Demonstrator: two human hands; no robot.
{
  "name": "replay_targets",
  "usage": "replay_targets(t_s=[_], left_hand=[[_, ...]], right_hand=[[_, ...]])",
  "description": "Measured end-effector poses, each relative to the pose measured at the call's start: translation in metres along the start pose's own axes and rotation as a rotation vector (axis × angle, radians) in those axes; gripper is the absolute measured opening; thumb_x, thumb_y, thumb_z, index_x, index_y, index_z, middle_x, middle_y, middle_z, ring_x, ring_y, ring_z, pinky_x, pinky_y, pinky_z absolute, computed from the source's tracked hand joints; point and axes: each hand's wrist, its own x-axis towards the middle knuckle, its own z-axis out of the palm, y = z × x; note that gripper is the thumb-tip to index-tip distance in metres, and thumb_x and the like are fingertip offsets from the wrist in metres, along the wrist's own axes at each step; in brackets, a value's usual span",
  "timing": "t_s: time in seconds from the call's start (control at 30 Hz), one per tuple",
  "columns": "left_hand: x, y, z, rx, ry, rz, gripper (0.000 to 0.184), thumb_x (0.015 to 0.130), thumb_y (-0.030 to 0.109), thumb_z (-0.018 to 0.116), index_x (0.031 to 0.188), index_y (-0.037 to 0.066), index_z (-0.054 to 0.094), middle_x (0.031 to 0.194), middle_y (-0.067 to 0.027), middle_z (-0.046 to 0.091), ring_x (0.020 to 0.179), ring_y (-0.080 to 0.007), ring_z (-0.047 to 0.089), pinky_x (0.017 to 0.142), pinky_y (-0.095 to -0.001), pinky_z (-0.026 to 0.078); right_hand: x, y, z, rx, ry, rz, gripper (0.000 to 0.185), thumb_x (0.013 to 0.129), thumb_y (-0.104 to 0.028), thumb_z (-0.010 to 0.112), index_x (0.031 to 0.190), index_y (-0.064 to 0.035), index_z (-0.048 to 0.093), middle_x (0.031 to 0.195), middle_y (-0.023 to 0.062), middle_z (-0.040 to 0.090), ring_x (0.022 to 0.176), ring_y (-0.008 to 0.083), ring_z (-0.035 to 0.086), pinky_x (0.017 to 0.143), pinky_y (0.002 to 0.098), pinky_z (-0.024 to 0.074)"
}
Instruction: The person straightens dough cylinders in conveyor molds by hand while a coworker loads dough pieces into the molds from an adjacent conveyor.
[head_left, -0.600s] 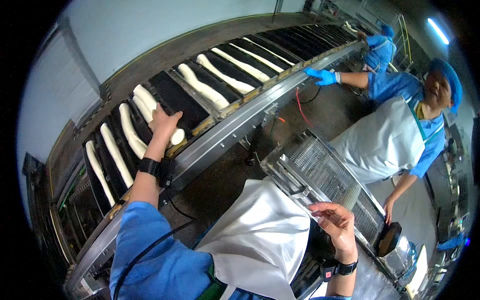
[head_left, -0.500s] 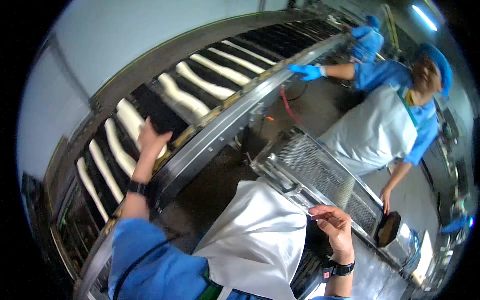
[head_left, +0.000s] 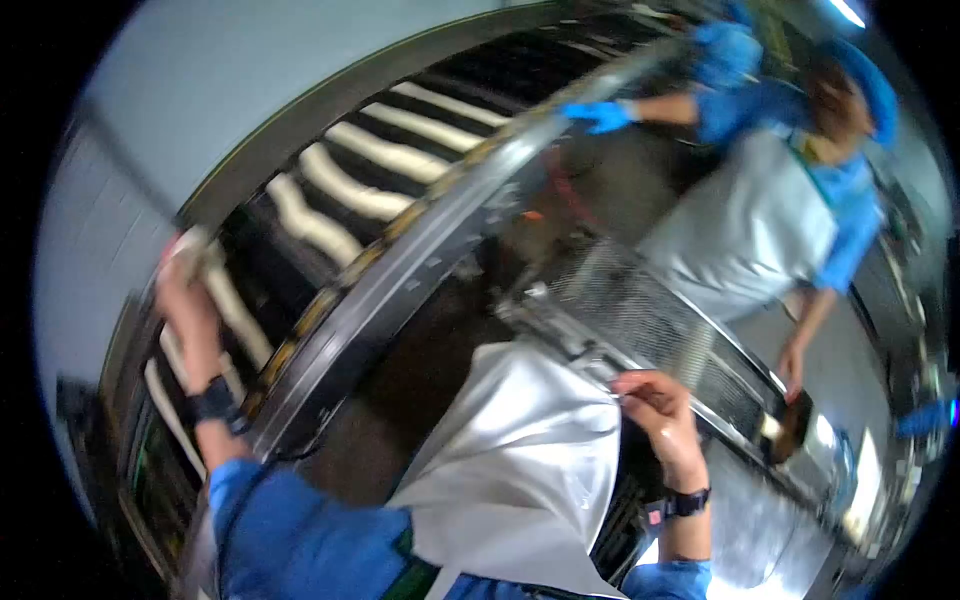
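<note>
Long pale strips that look like dough (head_left: 390,155) lie side by side across a dark conveyor (head_left: 262,235). My left hand (head_left: 185,295) reaches over the belt to the far end of one strip (head_left: 238,310). Something white shows at its fingertips, but motion smears the fingers, so their grip is unclear. My right hand (head_left: 660,420) is raised beside my white apron (head_left: 510,430), thumb and fingers drawn together in a pinch. Whatever lies between them, if anything, I cannot make out.
A metal rail (head_left: 400,270) edges the belt on my side. A mesh-topped metal frame (head_left: 630,310) stands ahead. Across it, a co-worker in a white apron (head_left: 745,230) rests a blue-gloved hand (head_left: 598,116) at the rail. Another person (head_left: 725,55) is farther back.
My left hand has moved left and away from me, from a strip's near end to the far side of the belt. My right hand stays pinched in about the same place.
</note>
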Motion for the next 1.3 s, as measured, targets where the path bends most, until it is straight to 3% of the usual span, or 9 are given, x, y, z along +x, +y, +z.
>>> replay_targets(t_s=[0.07,0.17,0.37,0.43,0.63,0.87,0.97,1.1,1.3], left_hand=[[-0.015,-0.015,-0.016,0.298,-0.219,0.054,0.041,0.090,0.037,0.058,0.109,0.001,0.066,0.106,-0.0106,0.067,0.098,-0.0212,0.061,0.089,-0.0318,0.046],[-0.045,-0.021,0.004,0.708,-0.652,-0.461,0.055,0.089,0.046,0.061,0.118,0.000,0.061,0.112,-0.0152,0.065,0.106,-0.0226,0.059,0.091,-0.0309,0.045],[-0.038,-0.055,0.038,0.561,-0.148,-0.507,0.075,0.091,0.030,0.061,0.148,0.002,0.021,0.133,-0.0235,0.049,0.121,-0.0287,0.051,0.099,-0.0346,0.041],[-0.027,-0.048,0.055,0.503,-0.138,-0.679,0.080,0.093,0.028,0.057,0.150,0.003,0.007,0.151,-0.0250,0.023,0.138,-0.0345,0.030,0.109,-0.0433,0.031],[-0.051,-0.037,0.056,0.365,-0.248,-0.761,0.083,0.090,0.026,0.060,0.151,0.004,0.008,0.151,-0.0236,0.024,0.135,-0.0327,0.032,0.103,-0.0370,0.036],[-0.077,-0.041,0.006,0.070,-0.073,-0.532,0.058,0.081,-0.003,0.047,0.139,0.001,0.041,0.122,-0.0164,0.057,0.090,-0.0182,0.060,0.076,-0.0262,0.048],[-0.062,-0.054,0.022,0.615,0.003,-0.246,0.063,0.073,-0.015,0.040,0.133,0.000,0.048,0.119,-0.0149,0.060,0.087,-0.0185,0.058,0.079,-0.0278,0.046],[-0.043,-0.052,0.094,1.121,-0.056,0.314,0.065,0.065,-0.017,0.047,0.126,0.006,0.055,0.134,-0.0177,0.050,0.130,-0.0343,0.041,0.111,-0.0403,0.030],[-0.063,-0.033,0.278,0.825,-0.658,0.621,0.052,0.073,-0.013,0.052,0.121,0.005,0.057,0.136,-0.0176,0.047,0.133,-0.0338,0.038,0.113,-0.0411,0.027]], right_hand=[[-0.001,-0.003,-0.002,-0.015,-0.023,-0.038,0.024,0.081,0.011,0.056,0.102,0.0022,0.064,0.102,0.0092,0.067,0.096,0.0155,0.062,0.086,0.0268,0.0475],[0.001,0.004,-0.008,0.018,-0.015,-0.041,0.022,0.081,0.009,0.059,0.102,0.0035,0.063,0.103,0.0099,0.067,0.096,0.0156,0.062,0.087,0.0266,0.0460],[0.006,0.010,-0.032,-0.029,0.005,-0.020,0.022,0.081,0.010,0.058,0.102,0.0043,0.063,0.101,0.0090,0.067,0.095,0.0148,0.062,0.086,0.0262,0.0462],[0.009,0.009,-0.038,-0.061,0.041,-0.051,0.021,0.082,0.007,0.058,0.103,0.0032,0.062,0.097,0.0082,0.067,0.093,0.0156,0.063,0.082,0.0271,0.0482],[0.017,0.020,-0.063,0.005,0.109,-0.040,0.020,0.081,0.008,0.058,0.100,0.0027,0.063,0.096,0.0076,0.067,0.091,0.0161,0.064,0.081,0.0277,0.0487],[0.036,0.020,-0.090,0.092,0.077,0.028,0.021,0.083,0.010,0.058,0.103,0.0035,0.063,0.102,0.0082,0.066,0.096,0.0151,0.062,0.086,0.0266,0.0477],[0.037,0.020,-0.105,0.083,0.077,0.012,0.020,0.084,0.009,0.059,0.102,0.0027,0.063,0.103,0.0076,0.067,0.096,0.0130,0.061,0.086,0.0256,0.0472],[0.023,0.031,-0.139,0.113,0.233,0.006,0.018,0.086,0.006,0.060,0.102,0.0012,0.064,0.098,0.0044,0.067,0.092,0.0114,0.062,0.084,0.0242,0.0477],[-0.011,0.088,-0.184,-0.056,0.539,0.067,0.018,0.085,0.000,0.064,0.103,0.0022,0.064,0.096,0.0065,0.068,0.089,0.0128,0.063,0.081,0.0252,0.0498]])
